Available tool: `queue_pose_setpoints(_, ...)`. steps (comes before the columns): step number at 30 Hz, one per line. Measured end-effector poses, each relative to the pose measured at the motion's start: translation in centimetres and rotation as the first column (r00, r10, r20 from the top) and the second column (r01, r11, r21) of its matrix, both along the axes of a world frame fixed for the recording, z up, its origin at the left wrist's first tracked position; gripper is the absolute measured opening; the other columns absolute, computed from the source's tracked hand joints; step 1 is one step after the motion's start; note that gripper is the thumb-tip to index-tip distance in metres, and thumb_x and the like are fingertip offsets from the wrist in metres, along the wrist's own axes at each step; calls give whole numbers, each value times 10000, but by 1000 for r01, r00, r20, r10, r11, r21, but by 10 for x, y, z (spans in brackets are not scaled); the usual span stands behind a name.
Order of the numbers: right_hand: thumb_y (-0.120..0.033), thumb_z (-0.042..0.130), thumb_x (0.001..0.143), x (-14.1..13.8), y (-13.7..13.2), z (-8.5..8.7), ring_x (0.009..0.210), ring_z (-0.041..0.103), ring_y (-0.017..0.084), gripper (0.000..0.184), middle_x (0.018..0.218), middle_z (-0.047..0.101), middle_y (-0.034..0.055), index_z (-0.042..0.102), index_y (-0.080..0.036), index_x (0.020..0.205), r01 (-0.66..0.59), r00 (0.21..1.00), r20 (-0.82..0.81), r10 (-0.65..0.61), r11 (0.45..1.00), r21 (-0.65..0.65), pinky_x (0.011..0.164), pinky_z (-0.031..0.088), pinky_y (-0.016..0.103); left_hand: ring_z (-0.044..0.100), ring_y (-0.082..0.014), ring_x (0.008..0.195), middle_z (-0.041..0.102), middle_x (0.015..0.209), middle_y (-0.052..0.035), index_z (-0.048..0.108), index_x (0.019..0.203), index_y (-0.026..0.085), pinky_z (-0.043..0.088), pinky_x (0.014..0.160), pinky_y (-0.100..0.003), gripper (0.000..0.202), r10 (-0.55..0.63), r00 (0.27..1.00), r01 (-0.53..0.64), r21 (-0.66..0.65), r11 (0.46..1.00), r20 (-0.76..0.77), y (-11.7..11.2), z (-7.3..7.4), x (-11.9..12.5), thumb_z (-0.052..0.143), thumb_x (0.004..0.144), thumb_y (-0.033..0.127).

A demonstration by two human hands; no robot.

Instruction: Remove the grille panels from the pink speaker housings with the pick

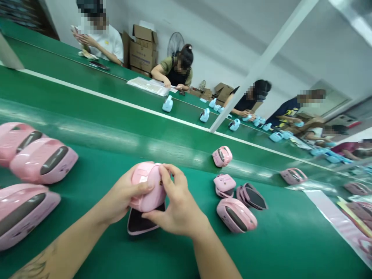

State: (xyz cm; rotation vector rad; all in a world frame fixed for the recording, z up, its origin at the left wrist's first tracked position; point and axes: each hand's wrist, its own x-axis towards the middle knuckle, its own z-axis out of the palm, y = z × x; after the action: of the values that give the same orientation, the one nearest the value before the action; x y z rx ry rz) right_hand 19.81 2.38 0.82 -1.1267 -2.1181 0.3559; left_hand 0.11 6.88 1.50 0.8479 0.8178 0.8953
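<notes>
My left hand (126, 193) and my right hand (174, 201) both grip a glossy pink plastic housing (147, 186) above the green conveyor belt (279, 240). Their fingers cover its sides and part of its top. Directly beneath it lies a black panel with a pink rim (142, 221), partly hidden by the housing and my right hand. Several finished-looking pink units with dark oval windows (43, 161) sit to the left of my hands. To the right are a pink unit (236, 215), a small pink part (224, 185) and dark pink-rimmed panels (251, 197).
A white-edged divider (116, 100) runs along the belt, with another green belt beyond it carrying pale blue units (167, 104). Several co-workers (174, 71) sit along the far side. Cardboard boxes (142, 50) and a wall fan (175, 44) stand behind them.
</notes>
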Motion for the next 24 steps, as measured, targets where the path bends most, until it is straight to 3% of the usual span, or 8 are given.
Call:
queue_pose_setpoints(4,-443,951,750,-2,2,5,1521,468,336,1192,1608,459,201,290,-205,1713,31,999,12,-31,999,31,1273,475,505,784,-377,1166,790,1310,-148,637,1397,235,683,847,-360,850,-13,1000,13,-4,1000,-21,2,-3,-3,1010,678,494)
queue_pose_setpoints(8,-407,908,783,-3,1,7,1520,464,331,1160,1621,463,202,252,-208,1719,33,999,34,-36,995,89,1270,464,520,744,-419,1269,765,1379,-152,632,1432,256,687,916,-417,855,36,997,-31,61,998,-70,2,-7,-5,996,695,493)
queue_pose_setpoints(14,-406,917,766,-2,1,5,1510,482,364,1184,1630,490,197,229,-228,1713,1,1000,28,-3,998,59,1270,447,579,726,-376,1296,744,1420,-140,597,1440,248,653,952,-381,832,69,992,-56,110,992,-110,-3,-4,-4,961,749,535)
queue_pose_setpoints(20,-307,861,811,1,-3,5,1528,475,370,1109,1635,484,198,232,-245,1722,32,998,55,-34,999,36,1272,449,600,676,-398,1354,696,1493,-171,572,1443,229,603,1057,-444,897,77,981,-32,242,970,-178,-1,-7,-3,973,714,564)
queue_pose_setpoints(24,-310,847,843,3,-5,3,1553,459,376,1095,1648,464,205,209,-248,1731,5,999,35,-6,999,47,1273,459,615,668,-377,1354,674,1521,-177,540,1481,228,584,1087,-433,927,105,969,-38,284,958,-224,-1,-8,-4,963,729,566)
